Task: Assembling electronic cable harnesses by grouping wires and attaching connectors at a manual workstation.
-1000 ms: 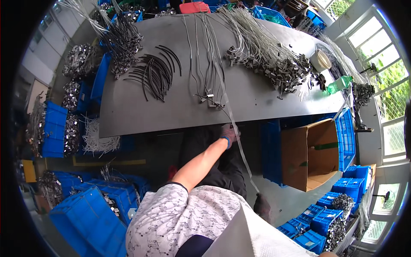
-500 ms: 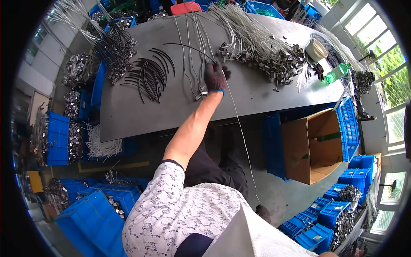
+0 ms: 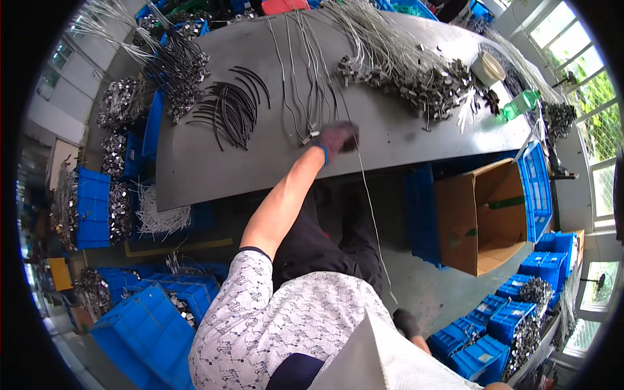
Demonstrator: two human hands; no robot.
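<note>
My left hand (image 3: 338, 137), in a dark glove, is over the near part of the metal table, slightly blurred. Its fingers are closed on a thin white cable (image 3: 372, 214), which hangs past the table edge toward my right hand. A dark length (image 3: 345, 104) runs up the table from that hand. Low on the right is my gloved right hand (image 3: 406, 322), beside the cable's lower end; its fingers are too dark to read. Several white cables with small metal connectors (image 3: 307, 138) lie just left of my left hand. Farther left, short black tubes (image 3: 231, 112) form a loose pile.
Bundled cables with connectors (image 3: 416, 81) cover the table's (image 3: 214, 175) far right, near a white tub (image 3: 487, 68) and a green bottle (image 3: 521, 104). An open cardboard box (image 3: 455, 221) stands below the right edge. Blue crates (image 3: 146, 331) line both sides.
My left hand has come nearer the table's front edge, drawing the cable with it. The dark length, slanting leftward before, now points away up the table. More of my right forearm shows.
</note>
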